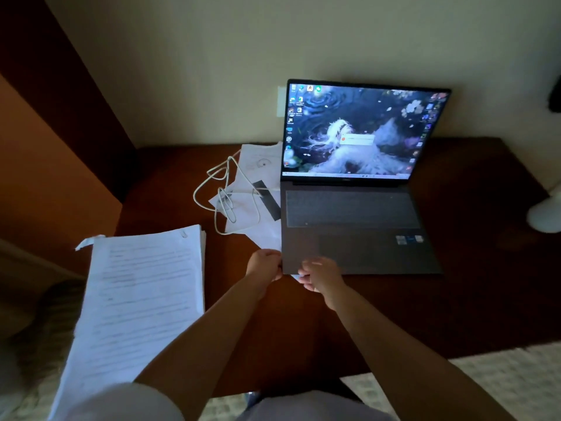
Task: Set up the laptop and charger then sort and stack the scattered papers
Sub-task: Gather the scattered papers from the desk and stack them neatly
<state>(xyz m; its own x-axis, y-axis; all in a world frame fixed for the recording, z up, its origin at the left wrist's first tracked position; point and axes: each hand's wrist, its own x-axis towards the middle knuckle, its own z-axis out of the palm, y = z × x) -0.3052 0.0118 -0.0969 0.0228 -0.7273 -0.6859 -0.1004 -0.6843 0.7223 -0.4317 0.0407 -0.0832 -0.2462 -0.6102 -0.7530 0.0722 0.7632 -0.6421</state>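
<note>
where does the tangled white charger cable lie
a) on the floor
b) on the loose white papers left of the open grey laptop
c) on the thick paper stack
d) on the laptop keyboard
b: the tangled white charger cable lies on the loose white papers left of the open grey laptop.

This looks like a room in a home, used as a study corner. A dark wooden desk (485, 299) stands against a plain pale wall (212, 56), with a wall socket plate (281, 101) just above its back edge. An open laptop (358, 208) sits on it showing a personal desktop picture. A white lamp base (545, 212) stands at the right edge, and patterned carpet (485, 378) lies below the front edge.
</note>
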